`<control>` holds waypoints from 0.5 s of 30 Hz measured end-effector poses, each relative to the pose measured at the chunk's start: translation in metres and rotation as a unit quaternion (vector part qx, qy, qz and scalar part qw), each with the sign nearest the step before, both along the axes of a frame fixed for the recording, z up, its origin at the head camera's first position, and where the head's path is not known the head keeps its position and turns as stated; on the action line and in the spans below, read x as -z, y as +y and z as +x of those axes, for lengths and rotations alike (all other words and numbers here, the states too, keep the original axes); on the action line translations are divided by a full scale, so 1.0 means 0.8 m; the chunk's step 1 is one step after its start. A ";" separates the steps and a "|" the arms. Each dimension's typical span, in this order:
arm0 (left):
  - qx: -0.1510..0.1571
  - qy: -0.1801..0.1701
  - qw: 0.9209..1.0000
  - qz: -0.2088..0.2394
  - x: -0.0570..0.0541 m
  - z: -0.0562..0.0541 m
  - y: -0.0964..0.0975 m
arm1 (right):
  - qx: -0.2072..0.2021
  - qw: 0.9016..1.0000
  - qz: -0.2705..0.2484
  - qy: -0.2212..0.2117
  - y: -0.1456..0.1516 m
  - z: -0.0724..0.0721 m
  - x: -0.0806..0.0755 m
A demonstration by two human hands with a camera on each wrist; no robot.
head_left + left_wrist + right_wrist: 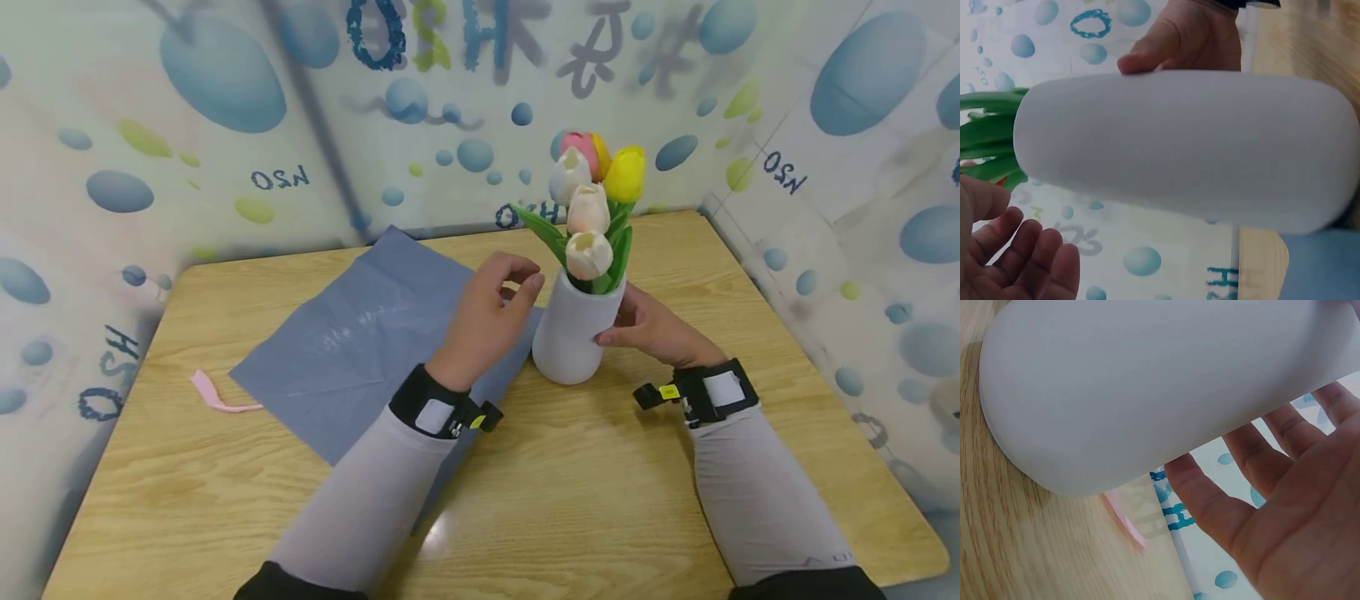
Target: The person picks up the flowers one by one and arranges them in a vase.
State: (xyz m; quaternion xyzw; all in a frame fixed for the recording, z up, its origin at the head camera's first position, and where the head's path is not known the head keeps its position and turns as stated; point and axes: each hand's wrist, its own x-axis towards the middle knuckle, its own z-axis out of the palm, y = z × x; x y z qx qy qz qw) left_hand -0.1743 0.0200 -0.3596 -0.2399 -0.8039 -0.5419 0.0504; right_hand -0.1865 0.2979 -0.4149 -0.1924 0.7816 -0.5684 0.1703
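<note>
A white vase stands upright on the wooden table with tulips in white, pink and yellow rising from it among green leaves. My right hand holds the vase from the right, thumb at its front and fingers reaching round behind. To the left of the vase, my left hand hovers with loosely bent fingers and nothing in them. The left wrist view shows those fingers just below the vase's leafy mouth.
A blue-grey sheet lies on the table under my left arm, reaching toward the vase. A pink ribbon pokes out at its left corner. Patterned wall covering stands behind and beside the table.
</note>
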 end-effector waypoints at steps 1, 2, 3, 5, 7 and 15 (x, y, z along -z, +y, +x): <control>-0.002 0.001 1.000 -0.005 0.001 0.001 -0.006 | 0.000 1.000 0.000 0.000 0.000 0.000 0.000; -0.003 0.002 1.000 -0.009 0.002 0.001 -0.012 | 0.000 1.000 0.002 0.000 0.001 0.000 0.000; -0.006 0.005 1.000 -0.013 0.003 0.002 -0.019 | -0.001 1.000 0.004 0.002 0.002 0.000 0.000; -0.015 0.008 1.000 -0.018 0.006 0.002 -0.035 | -0.004 1.000 0.010 0.004 0.003 0.001 -0.001; -0.024 0.007 1.000 -0.018 0.009 0.004 -0.052 | -0.003 1.000 0.028 0.008 0.007 0.003 -0.003; -0.100 -0.013 0.995 -0.027 0.026 0.006 -0.109 | -0.004 0.991 0.135 -0.002 0.040 0.016 -0.016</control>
